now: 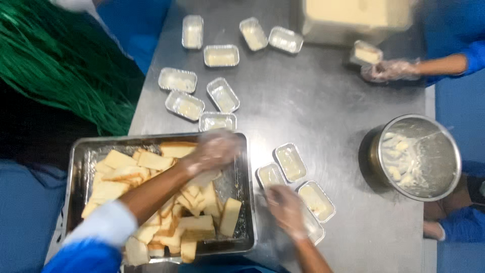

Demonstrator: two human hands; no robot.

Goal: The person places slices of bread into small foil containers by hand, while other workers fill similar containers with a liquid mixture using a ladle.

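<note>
Left gloved hand (214, 151): motion-blurred over rectangular steel tray (81, 151) of pale bread slices (151, 162); grip indeterminate. Right gloved hand (285, 207): blurred above small rectangular foil cups (290, 162), right of tray; grip indeterminate.

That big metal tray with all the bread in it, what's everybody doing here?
The person's gloved left hand reaches over the large steel tray piled with pale cut bread slices. Their gloved right hand is at the small rectangular foil cups on the steel table. Across the table, another person's gloved hand holds a filled foil cup. A round steel pot stands nearby.
</note>
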